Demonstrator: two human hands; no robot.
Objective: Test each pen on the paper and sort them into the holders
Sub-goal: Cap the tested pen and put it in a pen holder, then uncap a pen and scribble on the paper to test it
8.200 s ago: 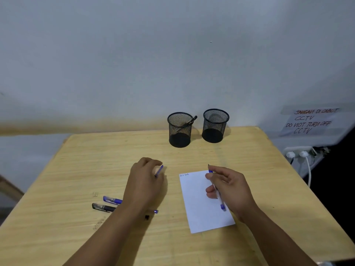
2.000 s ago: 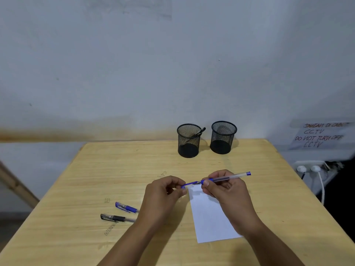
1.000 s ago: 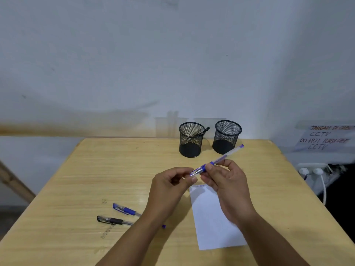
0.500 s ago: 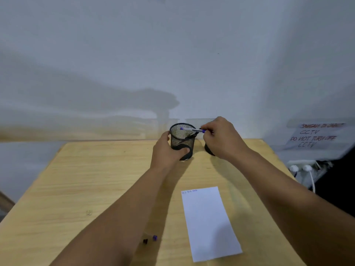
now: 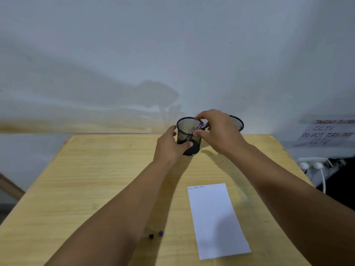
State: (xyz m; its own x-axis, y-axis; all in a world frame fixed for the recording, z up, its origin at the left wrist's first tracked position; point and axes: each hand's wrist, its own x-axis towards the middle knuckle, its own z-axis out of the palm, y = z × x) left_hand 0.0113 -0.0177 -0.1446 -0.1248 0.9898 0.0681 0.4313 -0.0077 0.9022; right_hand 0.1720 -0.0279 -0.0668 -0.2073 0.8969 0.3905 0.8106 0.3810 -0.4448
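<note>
The surface [image 5: 96, 179] is pale wood with visible grain and a matt, smooth finish. The left holder [image 5: 187, 138] is black wire mesh, see-through; the right holder [image 5: 237, 123] shows the same mesh. The paper [image 5: 215, 219] is a smooth white matt sheet. The pen [image 5: 201, 125] looks like glossy blue plastic. The wall [image 5: 172, 54] is matt painted plaster.

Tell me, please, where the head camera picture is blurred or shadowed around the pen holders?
Head view: the right hand and blue pen over the left holder are motion-smeared; the wall sign is blurred too; both arms throw soft shadows across the table, one dimming the paper.
</note>
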